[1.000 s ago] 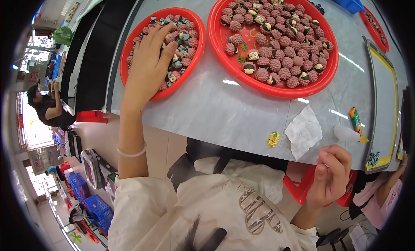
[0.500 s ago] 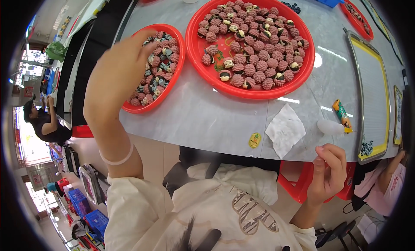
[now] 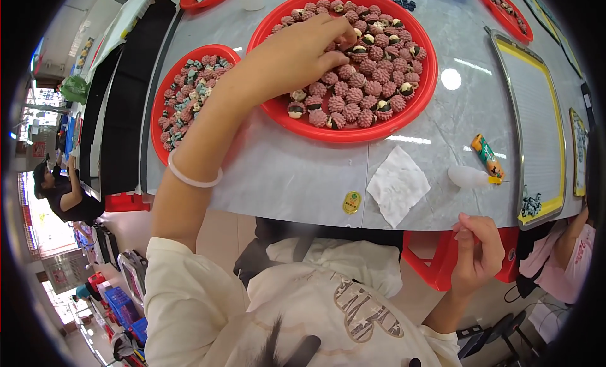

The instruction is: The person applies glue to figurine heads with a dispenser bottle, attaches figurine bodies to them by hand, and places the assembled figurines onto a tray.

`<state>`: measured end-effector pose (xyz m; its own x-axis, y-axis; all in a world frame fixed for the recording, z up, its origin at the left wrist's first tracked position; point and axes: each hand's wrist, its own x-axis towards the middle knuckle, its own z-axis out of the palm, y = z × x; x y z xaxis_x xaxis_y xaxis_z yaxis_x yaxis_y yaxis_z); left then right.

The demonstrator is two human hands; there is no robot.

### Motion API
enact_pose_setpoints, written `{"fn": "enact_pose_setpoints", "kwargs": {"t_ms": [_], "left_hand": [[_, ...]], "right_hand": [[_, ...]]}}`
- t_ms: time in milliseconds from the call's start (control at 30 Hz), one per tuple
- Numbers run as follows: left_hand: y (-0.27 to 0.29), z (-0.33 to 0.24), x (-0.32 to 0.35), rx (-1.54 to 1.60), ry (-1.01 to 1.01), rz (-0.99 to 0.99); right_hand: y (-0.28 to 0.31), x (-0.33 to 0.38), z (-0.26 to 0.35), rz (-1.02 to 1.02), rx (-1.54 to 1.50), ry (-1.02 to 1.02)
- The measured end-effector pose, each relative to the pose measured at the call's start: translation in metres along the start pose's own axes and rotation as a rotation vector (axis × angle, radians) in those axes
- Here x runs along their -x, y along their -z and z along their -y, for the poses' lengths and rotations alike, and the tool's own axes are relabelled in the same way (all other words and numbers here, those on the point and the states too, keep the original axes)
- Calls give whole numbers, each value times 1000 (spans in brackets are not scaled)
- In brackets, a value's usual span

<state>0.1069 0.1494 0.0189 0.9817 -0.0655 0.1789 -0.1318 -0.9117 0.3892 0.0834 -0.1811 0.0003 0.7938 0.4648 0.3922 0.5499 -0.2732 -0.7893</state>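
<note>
My left hand (image 3: 297, 54) reaches over the big red round tray (image 3: 420, 95), fingertips pinching among the pink bead-covered balls (image 3: 366, 83), some with dark and cream tops; whether it holds one is unclear. A white bangle (image 3: 192, 177) sits on that wrist. A smaller red tray (image 3: 158, 136) with pink and teal balls lies to the left. My right hand (image 3: 480, 250) hovers below the table edge, fingers curled together, nothing visible in it.
On the grey table lie a white paper napkin (image 3: 396, 185), a small gold oval piece (image 3: 351, 203), a white squeeze bottle (image 3: 470, 176) and an orange tube (image 3: 487, 155). A yellow-framed tray (image 3: 505, 64) stands at right. A red stool (image 3: 435, 266) sits under the table. Another person (image 3: 571, 256) sits at right.
My left hand left the small red tray and moved right onto the big tray of pink balls. My right hand stayed below the table edge.
</note>
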Motion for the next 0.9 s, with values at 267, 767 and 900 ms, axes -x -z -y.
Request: {"fn": "enact_pose_setpoints", "kwargs": {"t_ms": [267, 767, 900], "left_hand": [[24, -13, 26, 223, 67, 180], [-11, -87, 81, 1217, 183, -321], [-36, -109, 97, 1335, 211, -364]], "right_hand": [[6, -9, -8, -6, 28, 21], [-17, -31, -17, 44, -86, -275], [-13, -30, -9, -33, -334, -276]]}}
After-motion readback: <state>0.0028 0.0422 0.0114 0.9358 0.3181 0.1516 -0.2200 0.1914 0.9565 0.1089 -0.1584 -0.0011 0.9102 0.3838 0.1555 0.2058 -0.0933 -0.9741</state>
